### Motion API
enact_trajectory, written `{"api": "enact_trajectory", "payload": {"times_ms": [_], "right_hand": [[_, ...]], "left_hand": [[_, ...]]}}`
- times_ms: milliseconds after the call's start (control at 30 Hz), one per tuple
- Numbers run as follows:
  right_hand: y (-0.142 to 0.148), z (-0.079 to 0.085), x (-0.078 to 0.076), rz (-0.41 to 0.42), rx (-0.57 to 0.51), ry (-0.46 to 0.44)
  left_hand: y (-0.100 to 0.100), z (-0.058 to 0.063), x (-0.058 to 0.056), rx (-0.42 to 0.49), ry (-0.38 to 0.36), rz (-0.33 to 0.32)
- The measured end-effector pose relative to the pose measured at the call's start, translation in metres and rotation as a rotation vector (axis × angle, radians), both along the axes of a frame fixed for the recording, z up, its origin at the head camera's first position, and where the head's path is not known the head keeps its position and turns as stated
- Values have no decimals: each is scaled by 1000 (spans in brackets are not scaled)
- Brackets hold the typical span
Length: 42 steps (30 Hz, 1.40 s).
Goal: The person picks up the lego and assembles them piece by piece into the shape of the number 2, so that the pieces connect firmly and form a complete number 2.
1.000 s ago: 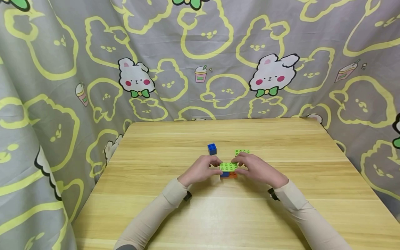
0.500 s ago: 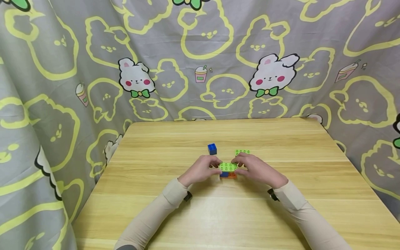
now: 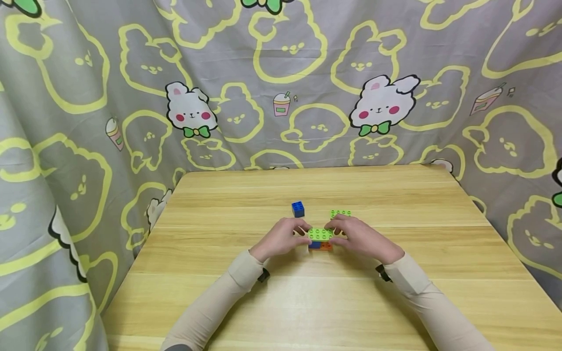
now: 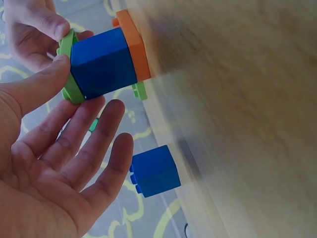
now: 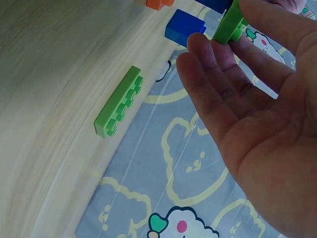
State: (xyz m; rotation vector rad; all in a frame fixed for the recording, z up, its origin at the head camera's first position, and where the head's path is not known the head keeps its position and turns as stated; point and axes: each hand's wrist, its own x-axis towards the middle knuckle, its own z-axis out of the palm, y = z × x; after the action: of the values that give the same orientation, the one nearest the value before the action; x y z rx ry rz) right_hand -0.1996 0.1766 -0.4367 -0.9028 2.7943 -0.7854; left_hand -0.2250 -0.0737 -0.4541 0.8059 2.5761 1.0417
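A flat green toy brick [image 3: 321, 234] lies across the top of a blue brick [image 4: 103, 63], which stands on the left part of a flat orange brick [image 4: 133, 47] on the table. My left hand [image 3: 283, 238] pinches the green brick's left end between thumb and fingers. At its right end my right hand [image 3: 362, 237] pinches the same brick. The remaining fingers of the left hand are spread loosely in the left wrist view. Under the green brick's right side the orange studs show, with a gap between.
Behind the left hand stands a loose blue brick [image 3: 298, 209]. A second flat green brick [image 5: 119, 102] lies on the table beyond the right hand. The wooden table [image 3: 281, 302] is bordered by a patterned grey curtain [image 3: 246, 63] at the back and sides.
The stack with the green brick on top has shifted very slightly to the left. Both hands keep their grip on it, and the loose bricks stay where they were.
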Motion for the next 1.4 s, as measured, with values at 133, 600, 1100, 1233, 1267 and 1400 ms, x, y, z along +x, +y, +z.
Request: {"api": "enact_trajectory", "payload": {"times_ms": [133,600,1100,1233,1267,1400], "right_hand": [[-1,0,0,-2,-2,0],[-2,0,1,-1,15,4],[-2,1,1,-10,24,1],[-2,1,1,-9,26,6],[-2,1,1,-9,25,7],[-2,1,0,-5,16,9]], "left_hand": [[0,-1,0,5,0,4],[0,0,1,-5,-2,9],[-2,0,-1,16,21,13],[-2,-1,-1,8,15,25],[-2,-1,-1,9,15,25],[-2,-1,-1,18,21,18]]}}
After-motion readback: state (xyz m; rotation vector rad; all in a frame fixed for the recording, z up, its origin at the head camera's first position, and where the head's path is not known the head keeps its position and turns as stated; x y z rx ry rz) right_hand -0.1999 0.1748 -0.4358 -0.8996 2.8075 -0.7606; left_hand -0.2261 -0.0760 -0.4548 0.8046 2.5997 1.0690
